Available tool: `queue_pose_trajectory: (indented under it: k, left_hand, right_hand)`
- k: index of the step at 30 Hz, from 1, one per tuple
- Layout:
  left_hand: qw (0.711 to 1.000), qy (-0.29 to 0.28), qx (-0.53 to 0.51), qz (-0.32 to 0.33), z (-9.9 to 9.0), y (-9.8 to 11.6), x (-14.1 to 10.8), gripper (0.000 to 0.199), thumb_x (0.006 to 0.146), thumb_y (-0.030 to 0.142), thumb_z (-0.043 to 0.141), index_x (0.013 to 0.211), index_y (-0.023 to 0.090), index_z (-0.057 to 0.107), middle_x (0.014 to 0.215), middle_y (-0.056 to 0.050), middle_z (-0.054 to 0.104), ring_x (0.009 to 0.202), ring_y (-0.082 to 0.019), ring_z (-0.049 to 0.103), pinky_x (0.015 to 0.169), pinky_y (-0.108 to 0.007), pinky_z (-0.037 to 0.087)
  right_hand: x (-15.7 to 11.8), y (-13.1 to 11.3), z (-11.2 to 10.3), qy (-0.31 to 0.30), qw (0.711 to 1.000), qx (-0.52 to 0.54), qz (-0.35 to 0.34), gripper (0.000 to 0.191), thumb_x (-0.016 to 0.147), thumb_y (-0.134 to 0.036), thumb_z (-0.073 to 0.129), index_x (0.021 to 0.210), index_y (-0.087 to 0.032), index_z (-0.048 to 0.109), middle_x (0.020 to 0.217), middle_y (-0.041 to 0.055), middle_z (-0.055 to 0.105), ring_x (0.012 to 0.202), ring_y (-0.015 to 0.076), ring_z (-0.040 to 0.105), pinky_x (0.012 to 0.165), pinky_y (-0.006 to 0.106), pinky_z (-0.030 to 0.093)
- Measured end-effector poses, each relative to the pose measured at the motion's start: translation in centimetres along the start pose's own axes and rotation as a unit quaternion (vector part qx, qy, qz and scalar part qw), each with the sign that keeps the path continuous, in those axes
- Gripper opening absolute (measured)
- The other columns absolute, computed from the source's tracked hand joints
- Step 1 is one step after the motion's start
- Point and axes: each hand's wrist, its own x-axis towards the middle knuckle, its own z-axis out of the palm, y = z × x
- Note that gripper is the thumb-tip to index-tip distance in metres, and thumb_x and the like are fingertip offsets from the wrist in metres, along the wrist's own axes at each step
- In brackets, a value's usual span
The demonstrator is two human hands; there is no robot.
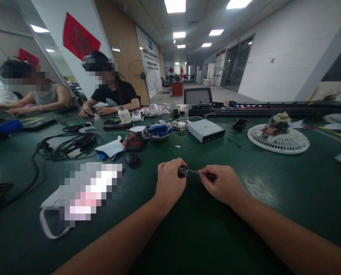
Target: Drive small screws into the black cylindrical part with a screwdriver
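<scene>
My left hand is closed around a small dark cylindrical part, whose round end with a lighter rim faces right. Much of that part is hidden by the fingers. My right hand is closed on the dark handle of a screwdriver. Its thin metal shaft runs left to the end of the cylindrical part; whether the tip sits inside it I cannot tell. Both hands are just above the green table, near its middle.
A white fan grille with a motor lies at right. Behind my hands are a silver disc drive, a black mouse and a blue-white packet. Coiled black cables lie left. Two people sit across the table.
</scene>
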Motion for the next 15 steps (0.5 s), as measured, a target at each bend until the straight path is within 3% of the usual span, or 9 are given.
queue_pose_trajectory:
  k: [5, 11, 15]
  left_hand:
    - [1.000, -0.002, -0.001, 0.005, -0.04, -0.08, -0.04, 0.024, 0.075, 0.004, 0.060, 0.087, 0.024, 0.062, 0.085, 0.004, 0.069, 0.085, -0.018, 0.064, 0.090, -0.039, 0.039]
    - [1.000, -0.005, 0.007, 0.000, 0.00, 0.02, -0.01, 0.022, 0.076, 0.005, 0.060, 0.087, 0.024, 0.062, 0.087, 0.002, 0.070, 0.088, -0.020, 0.064, 0.090, -0.039, 0.040]
    - [1.000, -0.006, 0.002, 0.004, 0.05, 0.01, -0.04, 0.025, 0.074, 0.003, 0.060, 0.087, 0.024, 0.062, 0.086, 0.003, 0.070, 0.088, -0.019, 0.064, 0.090, -0.040, 0.040]
  right_hand:
    - [-0.07, 0.15, 0.02, -0.046, 0.997, 0.030, -0.045, 0.016, 0.086, -0.024, 0.059, 0.090, -0.021, 0.075, 0.076, 0.0000, 0.072, 0.066, 0.0150, 0.064, 0.063, 0.028, 0.044]
    - [-0.01, -0.07, 0.19, -0.022, 1.000, 0.000, 0.003, 0.015, 0.085, -0.023, 0.060, 0.088, -0.023, 0.075, 0.076, -0.0002, 0.072, 0.065, 0.0157, 0.063, 0.061, 0.029, 0.043]
    - [0.01, -0.08, 0.11, -0.054, 0.998, -0.002, -0.026, 0.016, 0.086, -0.024, 0.059, 0.087, -0.023, 0.075, 0.072, -0.0002, 0.071, 0.064, 0.0155, 0.063, 0.062, 0.029, 0.043]
